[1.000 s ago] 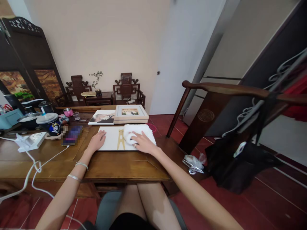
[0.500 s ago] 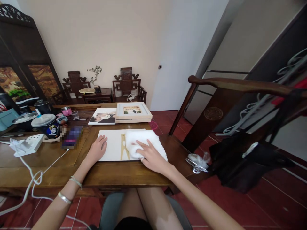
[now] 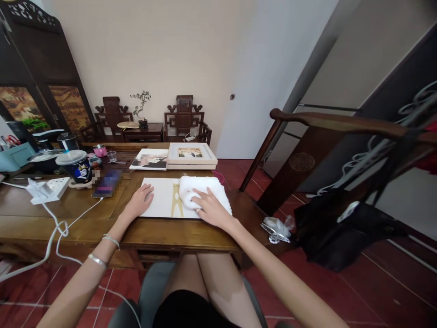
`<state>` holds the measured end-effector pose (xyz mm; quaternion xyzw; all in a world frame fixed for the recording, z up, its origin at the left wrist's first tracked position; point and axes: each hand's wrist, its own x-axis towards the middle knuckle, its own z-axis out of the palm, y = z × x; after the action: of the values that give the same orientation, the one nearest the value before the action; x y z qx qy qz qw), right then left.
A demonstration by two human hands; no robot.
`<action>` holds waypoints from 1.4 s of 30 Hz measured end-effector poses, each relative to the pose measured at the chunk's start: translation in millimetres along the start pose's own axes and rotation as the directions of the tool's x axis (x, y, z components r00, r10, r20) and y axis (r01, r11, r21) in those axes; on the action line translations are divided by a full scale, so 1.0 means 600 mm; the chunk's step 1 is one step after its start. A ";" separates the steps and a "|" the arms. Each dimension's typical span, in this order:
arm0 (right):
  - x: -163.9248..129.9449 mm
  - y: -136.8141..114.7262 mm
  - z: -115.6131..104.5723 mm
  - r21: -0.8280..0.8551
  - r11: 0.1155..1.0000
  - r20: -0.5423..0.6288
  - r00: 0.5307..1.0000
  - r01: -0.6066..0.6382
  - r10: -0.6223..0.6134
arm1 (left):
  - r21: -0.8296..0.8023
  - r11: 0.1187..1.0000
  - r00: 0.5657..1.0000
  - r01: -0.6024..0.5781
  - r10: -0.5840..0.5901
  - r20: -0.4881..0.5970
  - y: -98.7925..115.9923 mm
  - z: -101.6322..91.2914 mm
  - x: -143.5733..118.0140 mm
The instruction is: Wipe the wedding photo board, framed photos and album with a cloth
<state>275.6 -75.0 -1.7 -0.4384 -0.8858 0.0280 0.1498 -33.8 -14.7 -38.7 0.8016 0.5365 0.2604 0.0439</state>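
Observation:
A white board with a flat tan stand (image 3: 177, 200) on its face, like the back of a picture frame (image 3: 160, 196), lies near the table's front edge. My left hand (image 3: 140, 200) rests flat on its left edge, fingers stretched out and holding nothing. Bunched over the right part of the board is a fluffy white towel (image 3: 211, 184). My right hand (image 3: 213, 207) presses down on this towel from the front, its fingers spread across the top and a fold caught by the thumb. The board's right end is hidden under the towel.
Behind the board lie a photo print (image 3: 149, 159) and stacked white frames (image 3: 193, 157). To the left are a phone (image 3: 107, 183) on a cable, a power strip (image 3: 51, 189) and a lidded cup (image 3: 77, 166). A wooden chair (image 3: 293, 157) stands at the right.
The towel under my right hand has shifted slightly on the board, with its right edge drawn inward. My left hand stays on the left edge. The camera view has tilted and turned a little.

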 end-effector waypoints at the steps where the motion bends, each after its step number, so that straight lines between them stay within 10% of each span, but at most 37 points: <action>1: -0.015 -0.006 -0.002 0.010 1.000 -0.001 1.000 0.014 -0.014 | -0.003 1.000 1.000 0.003 -0.003 -0.002 0.000 0.000 -0.001; 15: 0.081 0.059 0.005 -0.032 0.994 -0.034 0.994 -0.108 0.107 | -0.032 0.999 1.000 0.017 -0.016 0.019 -0.002 -0.007 -0.005; 27: -0.084 -0.015 -0.022 0.096 0.989 0.002 0.994 0.112 -0.113 | -0.041 0.999 1.000 0.006 -0.005 0.024 0.009 -0.011 -0.006; 36: 0.130 0.009 -0.015 0.071 0.948 0.003 0.950 -0.311 0.312 | -0.093 0.996 0.999 0.011 -0.014 -0.039 0.009 -0.014 -0.004; 42: 0.170 -0.093 0.019 0.103 0.994 0.040 0.999 -0.021 0.017 | -0.073 0.992 0.982 0.101 -0.111 -0.152 0.004 -0.021 -0.003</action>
<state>171.6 -28.2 22.2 -0.4377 -0.8817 0.0841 0.1545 -38.2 -20.3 -27.5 0.7473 0.5714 0.3366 0.0415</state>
